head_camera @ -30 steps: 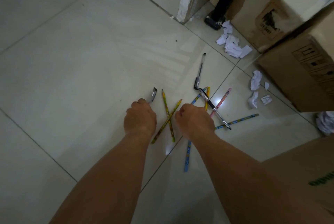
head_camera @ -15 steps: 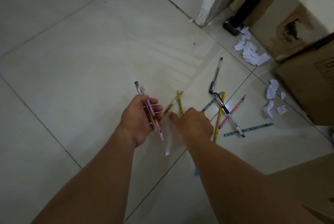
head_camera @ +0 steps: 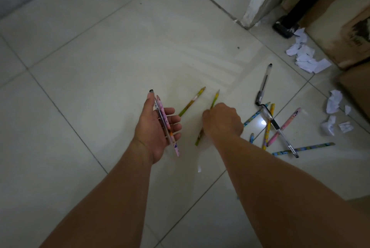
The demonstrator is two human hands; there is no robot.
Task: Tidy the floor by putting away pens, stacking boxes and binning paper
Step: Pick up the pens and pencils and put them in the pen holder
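My left hand (head_camera: 158,127) is turned palm-up above the floor tiles and holds a clear pen (head_camera: 160,115) and a pink pencil (head_camera: 170,133) across its curled fingers. To its right, my right hand (head_camera: 222,121) is knuckles-up, fingers curled round a yellow-green pencil (head_camera: 215,97). A second yellow-green pencil (head_camera: 192,101) lies on the floor between the hands. Further right lies a loose heap: a black-capped pen (head_camera: 264,83), another clear pen (head_camera: 280,131), a yellow pencil (head_camera: 268,127), a pink pencil (head_camera: 285,126) and a blue pencil (head_camera: 302,148).
Crumpled white paper lies in a pile (head_camera: 306,57) by a black post foot (head_camera: 284,27), with more scraps (head_camera: 333,101) near the right edge. Cardboard boxes (head_camera: 340,33) stand at the top right. A white wall corner (head_camera: 250,7) juts in at the top.
My left hand has lifted off the floor and turned over with the clear pen and pink pencil in it. My right hand has closed on a yellow-green pencil.
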